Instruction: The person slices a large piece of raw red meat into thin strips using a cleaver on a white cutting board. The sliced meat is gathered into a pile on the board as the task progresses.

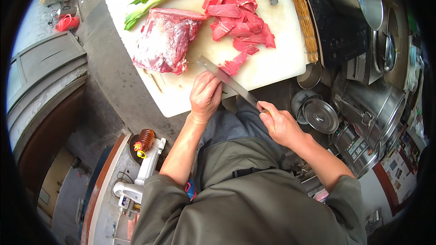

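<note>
- Right grip (282, 124) closed round my knife (232, 82), tip forward-left, long axis slanting over the near edge of the white cutting board (279, 62).
- Most of its handle is hidden; I can't tell whether my left grip (205, 97), beside the blade (245, 95), pinches anything.
- Meat slices (243, 23) lie farther up; grey floor (106, 59) shows leftward.

The right grip (282, 124) encloses the handle of a knife (237, 87); the blade extends diagonally up and to the left over the near edge of a white cutting board (277, 69). The left grip (205, 97), fingers curled, is positioned beside the blade; contact cannot be determined. A small meat strip (234, 66) lies just beyond the blade. Farther back: a large meat block (165, 41) at left, a pile of red slices (240, 20) at right, a leek (154, 2) behind both.
</note>
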`<act>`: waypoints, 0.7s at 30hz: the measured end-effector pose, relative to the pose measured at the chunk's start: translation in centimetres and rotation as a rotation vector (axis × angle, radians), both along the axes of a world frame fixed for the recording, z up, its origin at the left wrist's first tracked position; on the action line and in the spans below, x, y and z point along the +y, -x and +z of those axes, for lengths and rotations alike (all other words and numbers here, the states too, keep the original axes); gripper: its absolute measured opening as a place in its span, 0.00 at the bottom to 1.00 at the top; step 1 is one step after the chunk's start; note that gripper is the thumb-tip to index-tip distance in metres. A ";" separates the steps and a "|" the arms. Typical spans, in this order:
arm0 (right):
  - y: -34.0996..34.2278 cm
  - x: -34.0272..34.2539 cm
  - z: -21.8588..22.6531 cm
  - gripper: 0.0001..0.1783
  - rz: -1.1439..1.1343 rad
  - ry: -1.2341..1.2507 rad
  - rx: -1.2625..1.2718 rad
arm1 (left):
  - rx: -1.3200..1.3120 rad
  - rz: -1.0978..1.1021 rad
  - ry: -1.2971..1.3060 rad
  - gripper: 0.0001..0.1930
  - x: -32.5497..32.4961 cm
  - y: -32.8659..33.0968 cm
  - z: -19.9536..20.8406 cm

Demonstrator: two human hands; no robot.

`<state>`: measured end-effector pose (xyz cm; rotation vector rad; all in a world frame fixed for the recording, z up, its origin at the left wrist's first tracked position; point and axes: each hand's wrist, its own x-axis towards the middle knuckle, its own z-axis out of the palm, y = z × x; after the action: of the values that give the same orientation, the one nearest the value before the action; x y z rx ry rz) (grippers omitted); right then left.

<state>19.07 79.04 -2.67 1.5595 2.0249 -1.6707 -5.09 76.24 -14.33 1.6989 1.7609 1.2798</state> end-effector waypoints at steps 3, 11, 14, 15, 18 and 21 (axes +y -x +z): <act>-0.9 1.5 0.2 0.21 -0.103 0.174 -0.004 | -0.023 -0.005 0.003 0.14 0.2 -0.1 0.4; -0.2 0.2 4.4 0.19 -0.061 -0.005 0.044 | -0.007 0.001 -0.026 0.15 -0.1 0.0 -0.3; -0.3 -0.2 5.1 0.18 -0.051 -0.012 0.035 | -0.020 -0.011 -0.033 0.15 0.1 0.0 0.0; -0.3 -0.1 5.3 0.17 -0.047 -0.017 0.030 | -0.015 -0.014 -0.023 0.16 0.1 0.0 -0.1; -0.4 -0.1 5.9 0.17 -0.035 -0.015 0.004 | -0.003 -0.014 -0.002 0.16 -0.1 0.0 -0.2; -0.6 0.0 6.6 0.17 -0.022 0.014 -0.029 | -0.003 -0.006 0.003 0.16 0.1 -0.1 0.1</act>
<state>19.65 78.99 3.90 1.5978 1.9852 -1.6563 -5.02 76.35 -14.20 1.6986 1.7545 1.2756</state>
